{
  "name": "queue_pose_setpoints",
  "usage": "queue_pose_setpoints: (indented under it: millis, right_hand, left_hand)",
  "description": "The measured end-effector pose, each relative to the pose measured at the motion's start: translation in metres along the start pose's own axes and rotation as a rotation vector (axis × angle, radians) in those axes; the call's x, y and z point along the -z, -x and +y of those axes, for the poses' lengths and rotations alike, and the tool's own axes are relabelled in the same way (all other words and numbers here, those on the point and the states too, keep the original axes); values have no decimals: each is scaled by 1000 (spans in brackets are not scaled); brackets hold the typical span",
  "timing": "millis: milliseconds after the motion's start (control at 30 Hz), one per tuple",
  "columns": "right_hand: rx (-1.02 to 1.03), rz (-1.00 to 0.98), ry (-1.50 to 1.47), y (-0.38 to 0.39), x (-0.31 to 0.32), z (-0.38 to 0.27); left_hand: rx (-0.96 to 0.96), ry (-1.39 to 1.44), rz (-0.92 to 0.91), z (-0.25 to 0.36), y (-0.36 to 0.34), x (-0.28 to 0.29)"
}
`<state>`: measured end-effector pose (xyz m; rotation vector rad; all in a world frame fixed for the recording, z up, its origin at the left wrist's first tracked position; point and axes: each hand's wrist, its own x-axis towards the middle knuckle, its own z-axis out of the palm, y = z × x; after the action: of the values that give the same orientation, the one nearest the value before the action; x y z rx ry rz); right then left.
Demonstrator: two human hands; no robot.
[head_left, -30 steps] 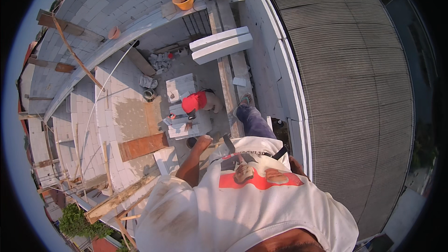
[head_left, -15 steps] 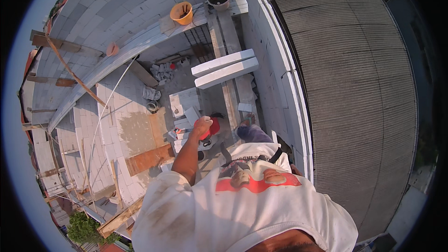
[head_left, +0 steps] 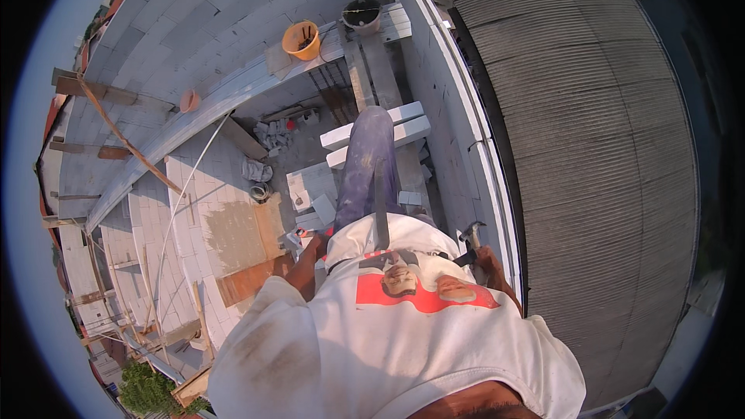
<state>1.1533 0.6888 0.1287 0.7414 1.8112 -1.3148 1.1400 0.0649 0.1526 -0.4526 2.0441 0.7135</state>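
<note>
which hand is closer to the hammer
Right. The right hand is at the hammer, apparently gripping its handle by the person's right hip. The left hand is across the body, low by the pale blocks.

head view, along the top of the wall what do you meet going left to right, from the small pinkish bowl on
Small pinkish bowl → orange bucket → dark bucket, all on the grey block wall.
</note>
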Motion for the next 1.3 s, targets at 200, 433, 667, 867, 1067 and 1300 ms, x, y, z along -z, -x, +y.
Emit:
queue_pose_setpoints:
  millis: [200, 433, 667, 867, 1067, 1300]
  right_hand:
    - [-19, 3, -45, -11, -19, -9]
    - [-32, 24, -95, -53, -41, -69]
    - [-92, 42, -112, -117, -63, -198]
    - [-53, 122, -64, -201, -66, -369]
    - [-57, 124, 32, -243, -73, -589]
    - [-48, 264, -35, -243, -104, -787]
  left_hand:
    - [-26, -97, -38, -5, -35, 35]
    - [-89, -94, 13, 51, -128, 119]
    - [-241, -319, -66, 106, -255, 225]
    - [-364, -215, -56, 159, -361, 336]
    - [-300, -84, -99, 147, -406, 452]
    - [-106, 75, -59, 176, -437, 573]
